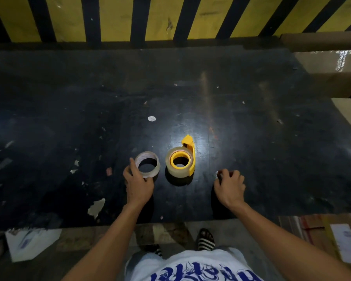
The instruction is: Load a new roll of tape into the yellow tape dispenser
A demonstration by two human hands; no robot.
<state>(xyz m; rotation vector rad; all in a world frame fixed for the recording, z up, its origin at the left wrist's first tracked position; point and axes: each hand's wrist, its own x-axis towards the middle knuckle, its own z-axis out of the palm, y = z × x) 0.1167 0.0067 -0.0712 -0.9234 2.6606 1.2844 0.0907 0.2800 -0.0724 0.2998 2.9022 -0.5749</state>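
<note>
We take the dispenser (185, 159) as our landmark; it lies on its side on the dark table (251, 110), cutter end pointing away from us, and a roll of clear tape (171, 169) already sits around its yellow hub. Just to its left, close but apart, lies a core (148, 164) with little or no tape on it; our left hand (138, 184) is at that core, index finger laid along its far-left rim and thumb against its near side, a loose hold rather than a firm one. Our right hand (229, 186) rests on the table to the dispenser's right and nearer us, fingers curled narrow; whether they pinch some small scrap we cannot tell. We judge the loading mostly done, the spent core being set aside; the next move likely calls for finding the tape's free end and leading it up to the cutter.
</note>
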